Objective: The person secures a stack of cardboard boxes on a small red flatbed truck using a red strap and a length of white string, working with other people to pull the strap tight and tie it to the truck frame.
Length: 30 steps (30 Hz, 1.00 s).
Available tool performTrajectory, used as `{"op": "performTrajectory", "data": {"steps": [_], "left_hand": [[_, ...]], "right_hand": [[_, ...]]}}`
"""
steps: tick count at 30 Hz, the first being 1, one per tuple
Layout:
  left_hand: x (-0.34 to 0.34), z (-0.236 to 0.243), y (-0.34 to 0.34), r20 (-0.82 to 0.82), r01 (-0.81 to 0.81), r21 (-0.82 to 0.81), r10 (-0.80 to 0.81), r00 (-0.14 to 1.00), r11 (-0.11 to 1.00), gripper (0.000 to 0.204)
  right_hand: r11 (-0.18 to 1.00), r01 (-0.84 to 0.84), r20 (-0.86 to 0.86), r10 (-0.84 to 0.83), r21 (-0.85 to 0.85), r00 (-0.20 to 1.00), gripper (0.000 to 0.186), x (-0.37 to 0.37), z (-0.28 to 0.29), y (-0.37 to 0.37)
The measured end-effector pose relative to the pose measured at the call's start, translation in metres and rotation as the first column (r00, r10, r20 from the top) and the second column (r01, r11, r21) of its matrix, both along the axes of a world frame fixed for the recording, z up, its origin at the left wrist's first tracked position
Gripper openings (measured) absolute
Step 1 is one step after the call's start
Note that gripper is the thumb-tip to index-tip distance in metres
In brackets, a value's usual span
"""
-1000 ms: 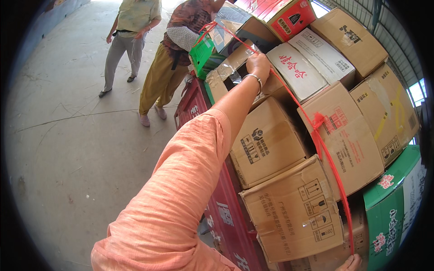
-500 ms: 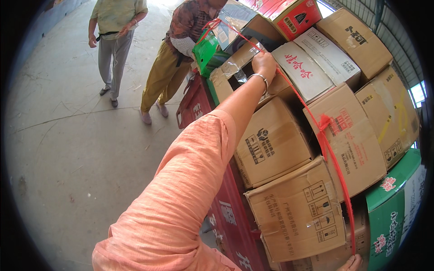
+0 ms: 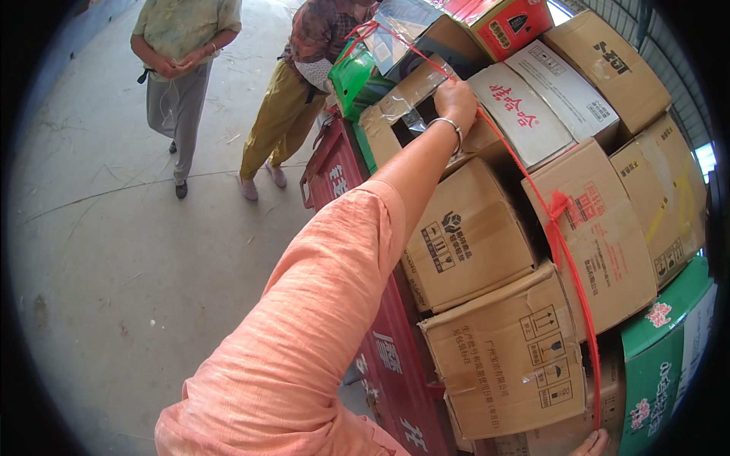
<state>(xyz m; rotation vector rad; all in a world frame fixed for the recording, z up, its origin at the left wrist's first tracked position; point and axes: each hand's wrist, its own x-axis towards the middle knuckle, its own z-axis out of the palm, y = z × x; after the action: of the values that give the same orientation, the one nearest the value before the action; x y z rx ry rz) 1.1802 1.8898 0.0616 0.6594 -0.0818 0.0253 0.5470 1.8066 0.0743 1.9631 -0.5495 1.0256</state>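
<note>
Red rope [image 3: 559, 207] ran lengthwise from left hand [image 3: 455, 102], clenched around it, to right hand [image 3: 591, 444], pinching it; neither nearer.

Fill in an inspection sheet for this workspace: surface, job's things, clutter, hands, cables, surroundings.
Surface: grey floor, dark red panel; what bears the cardboard boxes is hidden.
Job's things: boxes stacked closely; red cord, knotted, running across them.
Clutter: pale scraps on the floor.
Hands: left hand closed on the cord; right hand at its lower visible end, grip partly cut off.
Cables: none certain; thin white strand hangs before one co-worker.
Surroundings: second co-worker, ribbed roof.
</note>
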Motion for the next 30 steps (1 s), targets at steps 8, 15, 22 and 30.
{"op": "performTrajectory", "data": {"steps": [8,15,22,30], "left_hand": [[0.005,-0.001,-0.004,-0.015,-0.004,-0.001,0.003,1.0,1.0,0.02],[0.006,-0.002,-0.009,-0.02,0.01,-0.021,-0.01,1.0,1.0,0.022],[0.002,-0.001,0.001,0.011,0.01,0.01,-0.01,1.0,1.0,0.023],[-0.002,-0.002,0.003,0.035,0.054,0.034,-0.056,0.998,0.998,0.025]], "right_hand": [[0.999,0.038,0.009,-0.038,0.018,0.999,0.018,0.002,-0.001,0.004],[0.997,0.057,0.001,-0.057,0.042,0.998,0.018,-0.001,0.0,0.003],[0.995,0.09,-0.027,-0.089,0.05,0.996,0.019,-0.008,0.0,-0.003],[0.984,0.057,0.075,-0.07,0.167,0.995,0.019,-0.002,-0.001,0.006]]}}
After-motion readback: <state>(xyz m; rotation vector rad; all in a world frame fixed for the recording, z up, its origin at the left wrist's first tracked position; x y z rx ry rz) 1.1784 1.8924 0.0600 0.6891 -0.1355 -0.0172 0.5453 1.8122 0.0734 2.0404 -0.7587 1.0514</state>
